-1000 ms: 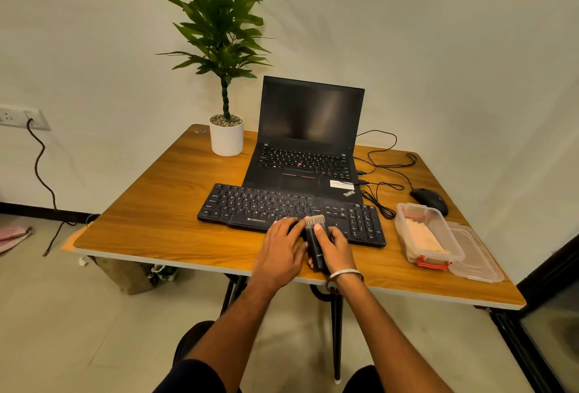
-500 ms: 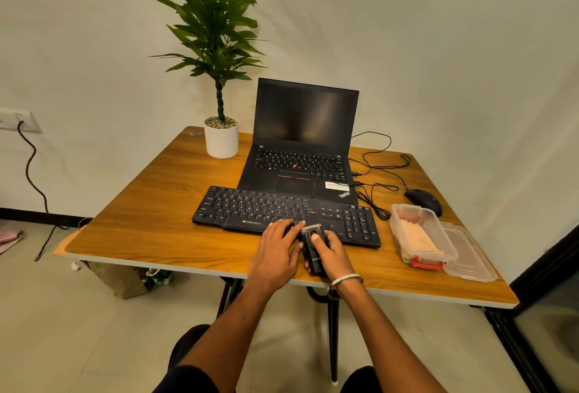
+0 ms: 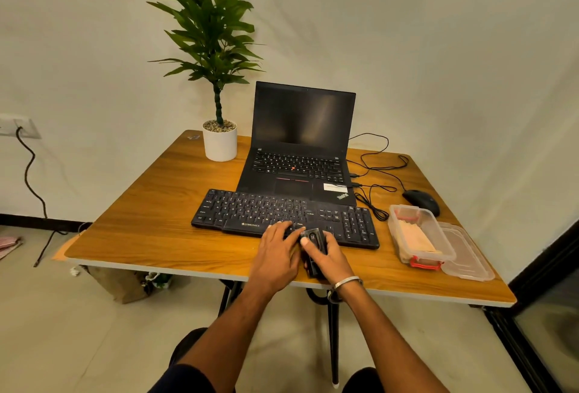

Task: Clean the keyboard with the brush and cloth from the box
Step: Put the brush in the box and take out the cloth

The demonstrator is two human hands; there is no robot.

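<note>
A black keyboard (image 3: 266, 211) lies across the wooden table (image 3: 150, 236), in front of a laptop. My right hand (image 3: 332, 256) grips a black brush (image 3: 314, 240) at the keyboard's near edge, its head tipped down onto the keys so the bristles are hidden. My left hand (image 3: 277, 250) rests beside it with straight fingers touching the keyboard's front edge and the brush's side. To the right stands a clear plastic box (image 3: 421, 239) with a red clip and a beige cloth (image 3: 413, 236) inside.
An open black laptop (image 3: 300, 142) sits behind the keyboard, a white potted plant (image 3: 219, 142) to its left. A black mouse (image 3: 421, 200) and tangled cables (image 3: 372, 179) lie at the back right. The box's clear lid (image 3: 466, 255) rests beside it.
The brush has tipped forward and down onto the keys, so its pale bristles no longer show. Both hands stay at the keyboard's near edge. The camera has shifted slightly.
</note>
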